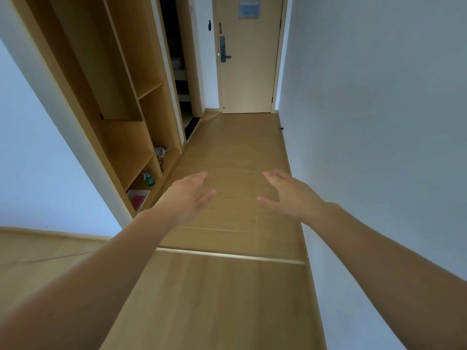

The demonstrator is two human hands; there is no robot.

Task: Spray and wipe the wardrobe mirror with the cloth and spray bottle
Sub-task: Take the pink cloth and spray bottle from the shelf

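Observation:
A green spray bottle [149, 179] stands on the bottom shelf of the open wooden wardrobe [121, 102] at the left. Nearer to me on the same shelf sits a white tray [132, 193] holding a red cloth [138, 201]. My left hand [188, 195] and my right hand [288, 192] are stretched out over the wooden floor, palms down with fingers straight, holding nothing. The left hand is just right of the tray and bottle. No mirror surface is plainly visible.
A narrow hallway with a wooden floor [235, 152] runs to a closed door [249, 56] with a dark handle lock. A white wall [374, 117] lines the right side. A small grey object [160, 151] and a black cable lie further along the wardrobe's bottom shelf.

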